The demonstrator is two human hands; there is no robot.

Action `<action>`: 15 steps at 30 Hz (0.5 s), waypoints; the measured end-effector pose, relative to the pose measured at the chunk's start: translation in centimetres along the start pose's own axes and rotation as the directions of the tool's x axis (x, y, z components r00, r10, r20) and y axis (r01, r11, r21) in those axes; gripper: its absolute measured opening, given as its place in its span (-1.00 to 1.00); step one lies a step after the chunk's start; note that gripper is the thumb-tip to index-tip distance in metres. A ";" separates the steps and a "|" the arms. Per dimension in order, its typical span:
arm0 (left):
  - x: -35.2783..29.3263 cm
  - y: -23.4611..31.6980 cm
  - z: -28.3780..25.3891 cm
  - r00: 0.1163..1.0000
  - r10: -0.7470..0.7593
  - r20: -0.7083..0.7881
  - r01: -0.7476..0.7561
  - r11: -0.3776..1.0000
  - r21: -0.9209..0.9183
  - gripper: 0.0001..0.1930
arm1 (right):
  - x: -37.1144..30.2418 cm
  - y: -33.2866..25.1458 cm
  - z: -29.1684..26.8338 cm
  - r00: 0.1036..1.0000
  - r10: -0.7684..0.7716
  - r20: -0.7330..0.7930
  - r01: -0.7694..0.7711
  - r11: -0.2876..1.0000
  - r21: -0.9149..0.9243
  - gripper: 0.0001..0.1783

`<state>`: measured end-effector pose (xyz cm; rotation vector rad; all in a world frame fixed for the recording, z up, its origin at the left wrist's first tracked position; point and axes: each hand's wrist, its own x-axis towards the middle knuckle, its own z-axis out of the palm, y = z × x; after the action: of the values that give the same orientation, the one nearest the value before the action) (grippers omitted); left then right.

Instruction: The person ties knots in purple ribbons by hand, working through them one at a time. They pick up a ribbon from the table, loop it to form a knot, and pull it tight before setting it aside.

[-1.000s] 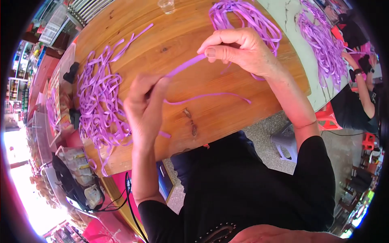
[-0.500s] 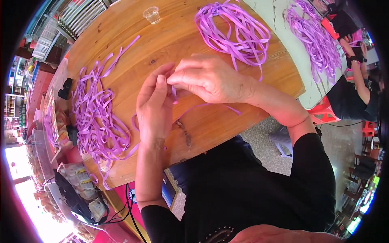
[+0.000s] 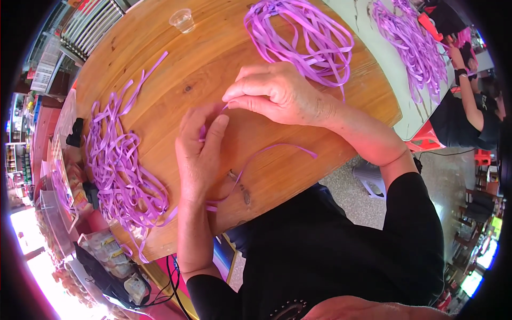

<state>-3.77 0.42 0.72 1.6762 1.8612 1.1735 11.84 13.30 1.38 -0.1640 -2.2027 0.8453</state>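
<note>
Over the middle of the wooden table [image 3: 160,96], my right hand [image 3: 280,96] pinches a bit of purple ribbon [image 3: 225,107] between thumb and fingertips. Just left of it, my left hand [image 3: 200,146] has its fingers curled around the same ribbon, part of which shows by its palm. A loose ribbon length [image 3: 261,152] arcs across the table below my hands, its end at the right. To the left lies a tangled heap of purple ribbons [image 3: 120,165]. A looped bundle of purple ribbons [image 3: 298,40] rests at the far right of the table.
A clear plastic cup [image 3: 182,21] stands at the far edge. On the white marbled table [image 3: 368,32] at right lies another purple ribbon pile [image 3: 410,53], with a person [image 3: 472,109] working beside it. A red stool [image 3: 425,137] is below. Black cables [image 3: 173,277] hang at lower left.
My hands have drawn apart, the left one lower and the right one slightly higher, with a short stretch of ribbon showing between them. The whole view has shifted slightly.
</note>
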 end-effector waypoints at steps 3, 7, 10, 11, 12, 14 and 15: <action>0.6 2.5 1.0 0.955 -0.293 -0.052 0.227 0.831 -0.507 -0.84 | -0.1 -0.1 0.3 0.998 -0.063 0.008 0.064 0.996 -0.069 -0.83; 0.4 0.9 0.2 0.944 -0.299 0.144 0.297 0.571 -0.765 -0.86 | 0.1 -0.6 0.5 0.996 -0.084 -0.008 0.083 0.995 -0.060 -0.78; -0.3 0.1 -0.5 0.943 -0.314 0.110 0.279 0.569 -0.774 -0.87 | 0.5 -1.1 0.1 1.000 -0.014 0.027 0.015 0.999 -0.029 -0.74; -0.4 0.0 -0.7 0.943 -0.328 0.061 0.253 0.587 -0.769 -0.88 | 0.6 -0.9 -0.2 1.000 0.009 0.009 -0.009 1.000 -0.001 -0.72; -0.5 0.0 -0.8 0.941 -0.334 0.056 0.254 0.586 -0.770 -0.88 | 0.6 -0.7 -0.7 0.997 0.074 0.035 -0.076 0.996 0.046 -0.69; -0.5 0.3 -0.9 0.927 -0.374 0.002 0.240 0.591 -0.770 -0.91 | 0.5 -0.3 -0.9 0.991 0.122 -0.049 -0.116 0.987 0.107 -0.75; -0.6 0.5 -0.7 0.926 -0.377 0.000 0.240 0.591 -0.770 -0.91 | 0.6 0.1 -0.9 0.976 0.174 -0.133 -0.151 0.974 0.170 -0.79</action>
<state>-3.90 -0.45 1.35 0.7526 1.3254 1.6506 12.03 14.05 2.09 -0.3228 -1.9938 1.0616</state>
